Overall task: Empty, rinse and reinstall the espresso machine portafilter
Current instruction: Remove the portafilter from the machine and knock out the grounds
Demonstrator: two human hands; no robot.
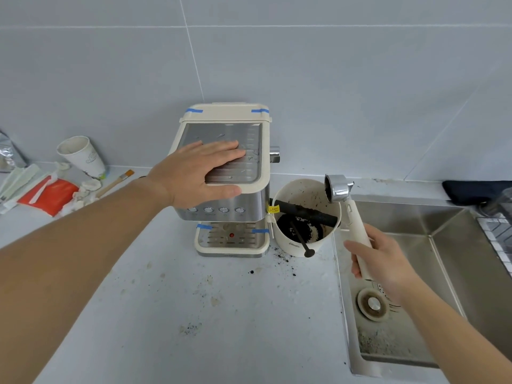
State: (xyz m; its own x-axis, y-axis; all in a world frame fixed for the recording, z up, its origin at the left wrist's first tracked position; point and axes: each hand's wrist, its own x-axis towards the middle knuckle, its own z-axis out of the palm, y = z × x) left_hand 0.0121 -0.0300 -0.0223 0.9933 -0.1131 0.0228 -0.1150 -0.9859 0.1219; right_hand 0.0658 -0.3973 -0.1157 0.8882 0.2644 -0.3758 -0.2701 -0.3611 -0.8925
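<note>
In the head view, your left hand point(199, 173) is lying flat and spread, palm down, on the ribbed metal top of the espresso machine point(225, 178), thumb hooked over its cream plastic front edge; this grip is pressing, not closing around anything. Your right hand point(379, 261) is wrapping its grip around the cream handle of the portafilter point(346, 209), fingers curled shut on it. The shiny round steel head is rising beyond your right grip, tilted, showing dark residue inside, above the far rim of the knock box point(304, 217). That round cream tub, just left of your right grip, is carrying a black bar across its mouth and dark grounds at the bottom. Loose grounds are speckling the pale tabletop point(194, 300) beside it. Under your right grip the stainless sink point(443, 273) is lying open.
</note>
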